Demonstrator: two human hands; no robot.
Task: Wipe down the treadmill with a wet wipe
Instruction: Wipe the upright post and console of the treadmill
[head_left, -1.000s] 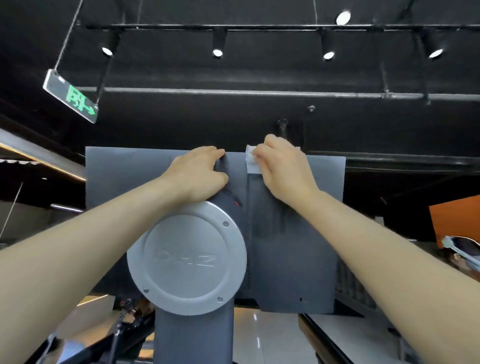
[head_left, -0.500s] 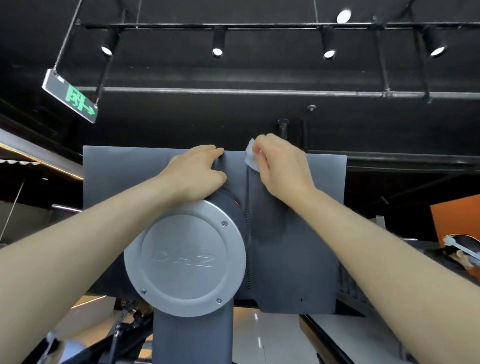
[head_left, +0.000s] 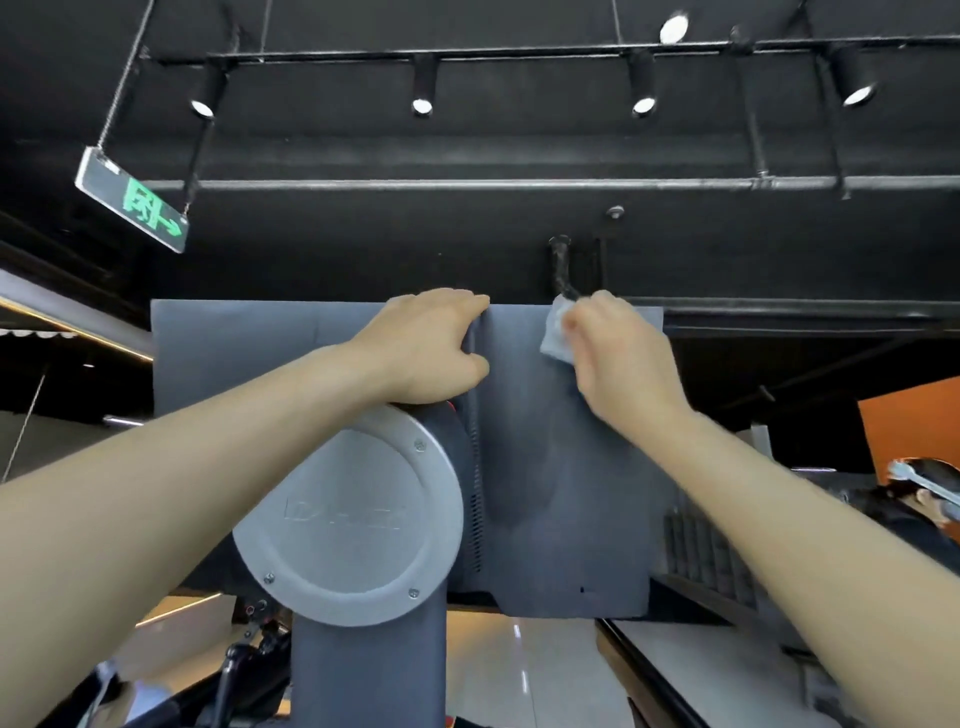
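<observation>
I face the grey back panel of the treadmill's console, mounted on a post with a round silver cover. My right hand holds a white wet wipe and presses it against the panel near its top edge, right of centre. My left hand rests on the panel's top edge, its fingers curled over the rim and its thumb against the vertical ridge at the middle. A damp streak shows on the panel below the wipe.
The grey post runs down to the bottom of the view. Another person's head shows at the right edge. An exit sign and track lights hang from the black ceiling. Pale floor lies below the panel.
My right hand has slid the wipe to the right along the panel's top edge. My left hand has stayed in place on the rim.
</observation>
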